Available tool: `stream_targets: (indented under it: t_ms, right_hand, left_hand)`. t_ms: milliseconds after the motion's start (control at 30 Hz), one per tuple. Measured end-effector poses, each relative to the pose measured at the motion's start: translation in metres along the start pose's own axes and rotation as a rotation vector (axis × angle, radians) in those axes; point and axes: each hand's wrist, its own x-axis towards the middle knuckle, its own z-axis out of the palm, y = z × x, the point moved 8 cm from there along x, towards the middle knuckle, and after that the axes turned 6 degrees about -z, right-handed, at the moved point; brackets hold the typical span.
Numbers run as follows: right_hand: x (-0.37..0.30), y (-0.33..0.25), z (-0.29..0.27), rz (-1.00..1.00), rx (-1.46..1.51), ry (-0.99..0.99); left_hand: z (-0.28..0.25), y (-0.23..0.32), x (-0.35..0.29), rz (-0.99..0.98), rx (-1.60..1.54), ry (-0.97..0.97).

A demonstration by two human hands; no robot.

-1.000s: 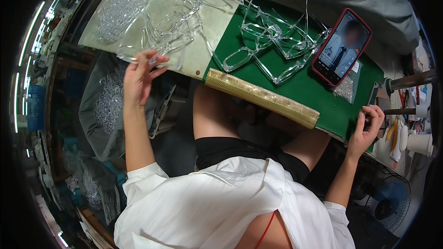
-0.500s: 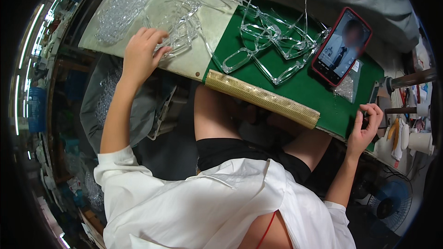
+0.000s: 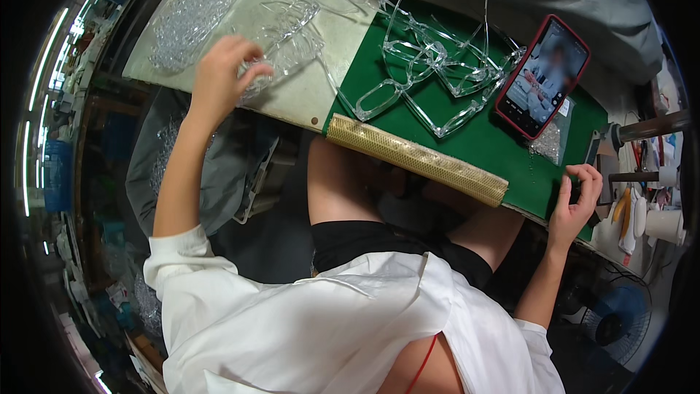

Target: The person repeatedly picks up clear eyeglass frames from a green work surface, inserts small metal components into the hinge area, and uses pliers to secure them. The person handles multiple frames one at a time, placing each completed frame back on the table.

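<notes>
My left hand (image 3: 227,76) is over the pale left part of the bench, slightly smeared by motion. Its thumb and index finger are apart, beside a pile of clear plastic eyeglass frames (image 3: 295,47); no held item can be made out. More clear eyeglass frames (image 3: 415,58) lie tangled on the green mat (image 3: 408,135). At the mat's right front edge, my right hand (image 3: 576,201) rests with loosely curled fingers, thumb apart, nothing between them. A phone in a red case (image 3: 543,76) leans near the mat's right side, its screen lit.
A heap of small clear parts (image 3: 193,25) lies at the bench's far left. A small plastic bag (image 3: 554,135) sits beside the phone. A gold perforated strip (image 3: 419,160) runs along the front edge. At the right are a metal tool mount (image 3: 605,146) and a blue fan (image 3: 616,321).
My left hand has shifted slightly left over the pale bench, away from the clear frames. The picture on the phone has changed. My right hand has hardly moved.
</notes>
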Motion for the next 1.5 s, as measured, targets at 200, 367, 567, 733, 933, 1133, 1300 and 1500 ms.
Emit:
stream_targets:
  t_ms: [200, 367, 567, 733, 933, 1133, 1300, 1500]
  right_hand:
    - [-0.001, 0.001, 0.002, 0.016, -0.021, 0.005]
    - [0.000, 0.001, 0.005, -0.006, -0.026, -0.023]
    - [-0.004, 0.003, 0.006, 0.022, -0.033, -0.073]
    - [-0.003, 0.002, 0.011, 0.063, -0.058, -0.109]
    - [0.001, 0.004, 0.018, 0.093, -0.104, -0.147]
    - [0.005, 0.000, 0.022, 0.105, -0.223, -0.144]
    - [0.006, -0.004, 0.023, 0.089, -0.269, -0.166]
    - [0.008, -0.008, 0.019, 0.070, -0.241, -0.129]
  left_hand:
    - [0.043, -0.070, 0.040, -0.217, -0.188, -0.341]
    - [0.057, -0.053, 0.047, -0.145, 0.003, -0.605]
    - [0.040, -0.035, 0.024, -0.057, 0.211, -0.366]
    - [0.002, -0.113, 0.090, 0.004, 0.362, -0.029]
    - [0.028, -0.264, 0.215, 0.010, 0.492, -0.045]
    - [0.085, -0.380, 0.207, -0.329, 0.494, -0.750]
    - [0.074, -0.279, 0.223, -0.257, 0.754, -0.667]
    - [0.153, -0.168, 0.279, -0.661, -0.858, -0.028]
